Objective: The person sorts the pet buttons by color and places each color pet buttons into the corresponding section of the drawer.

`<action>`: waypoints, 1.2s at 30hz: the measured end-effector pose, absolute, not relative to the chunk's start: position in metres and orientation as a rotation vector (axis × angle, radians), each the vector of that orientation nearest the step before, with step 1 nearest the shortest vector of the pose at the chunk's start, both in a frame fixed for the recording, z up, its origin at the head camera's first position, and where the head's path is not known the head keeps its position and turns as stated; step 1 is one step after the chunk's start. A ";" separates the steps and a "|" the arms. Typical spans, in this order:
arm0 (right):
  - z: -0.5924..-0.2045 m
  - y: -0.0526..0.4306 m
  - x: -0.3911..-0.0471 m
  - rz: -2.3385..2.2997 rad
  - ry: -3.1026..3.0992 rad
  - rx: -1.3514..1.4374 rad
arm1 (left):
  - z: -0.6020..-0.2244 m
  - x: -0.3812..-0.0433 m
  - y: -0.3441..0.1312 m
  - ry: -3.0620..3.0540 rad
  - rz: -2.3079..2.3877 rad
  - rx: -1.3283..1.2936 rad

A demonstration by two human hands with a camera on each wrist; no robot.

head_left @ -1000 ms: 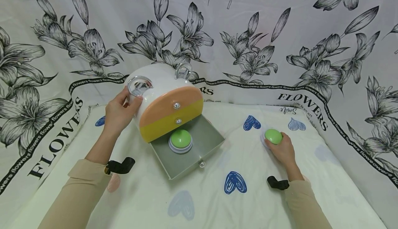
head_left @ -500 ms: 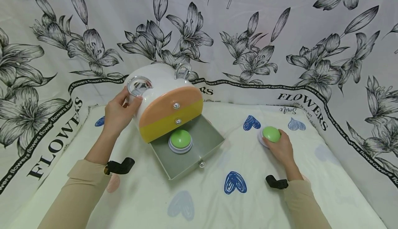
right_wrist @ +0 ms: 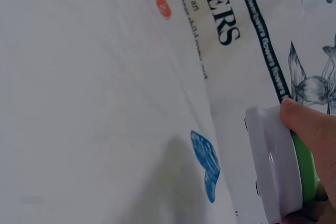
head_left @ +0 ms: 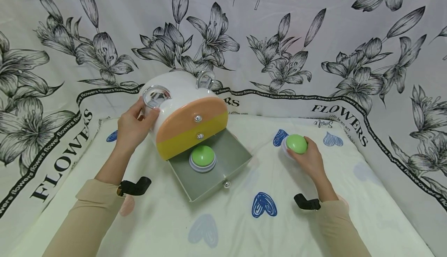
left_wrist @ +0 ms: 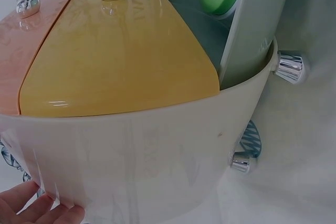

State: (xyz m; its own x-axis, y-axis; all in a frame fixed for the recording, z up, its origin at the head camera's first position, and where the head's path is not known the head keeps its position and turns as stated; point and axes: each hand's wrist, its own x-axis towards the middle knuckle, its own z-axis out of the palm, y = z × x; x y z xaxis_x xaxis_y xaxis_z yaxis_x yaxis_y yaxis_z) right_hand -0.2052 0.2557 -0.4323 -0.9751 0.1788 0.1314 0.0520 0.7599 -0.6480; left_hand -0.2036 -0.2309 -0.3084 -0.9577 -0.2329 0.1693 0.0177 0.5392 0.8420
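A toy-like mini drawer cabinet (head_left: 174,80), domed and white with chrome knobs and rings, stands at centre-left. My left hand (head_left: 134,127) rests on its side below a chrome ring (head_left: 156,96), fingers and thumb spread; several fingertips (left_wrist: 44,208) show against the white wall in the left wrist view. Its lowest drawer (head_left: 188,187) is pulled out, grey-green, with a green-domed push button (head_left: 203,156) lying inside. To the right, my right hand (head_left: 310,160) holds a second green-domed push button (head_left: 296,144) between thumb and fingers, raised and tilted; its white base (right_wrist: 275,166) faces the right wrist camera.
A white cloth (head_left: 237,226) printed with hearts covers the surface. Behind and at the sides hangs a flowered curtain (head_left: 279,1). The drawer's chrome knob (head_left: 226,184) juts out in front. Orange (head_left: 188,113) and yellow (head_left: 190,138) drawer fronts above stay closed.
My right hand has moved the push button left and up, off the cloth. The left hand, the cabinet and the button in the drawer have stayed in place.
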 end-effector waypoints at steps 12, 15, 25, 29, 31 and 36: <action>-0.404 0.225 -0.203 0.995 -2.747 0.062 | -0.309 -0.204 -0.230 -2.508 -1.379 0.171; -0.398 0.216 -0.202 1.001 -2.739 0.117 | -0.308 -0.204 -0.230 -2.508 -1.379 0.175; -0.376 0.186 -0.191 1.013 -2.698 0.305 | -0.307 -0.203 -0.229 -2.507 -1.379 0.167; -0.370 0.174 -0.186 1.017 -2.699 0.369 | -0.307 -0.203 -0.229 -2.510 -1.375 0.168; -0.369 0.168 -0.185 1.014 -2.702 0.401 | -0.308 -0.203 -0.229 -2.506 -1.371 0.160; -0.369 0.152 -0.185 1.012 -2.711 0.497 | -0.308 -0.201 -0.229 -2.489 -1.360 0.123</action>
State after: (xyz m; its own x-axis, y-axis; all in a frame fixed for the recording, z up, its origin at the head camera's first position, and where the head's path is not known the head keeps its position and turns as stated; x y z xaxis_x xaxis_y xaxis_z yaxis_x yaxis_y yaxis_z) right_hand -0.1846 0.1519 -0.3691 -0.9222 -0.2390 0.3040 -0.3797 0.7082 -0.5952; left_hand -0.2013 -0.2290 -0.3080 -0.9508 -0.2173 0.2209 0.0686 0.5476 0.8339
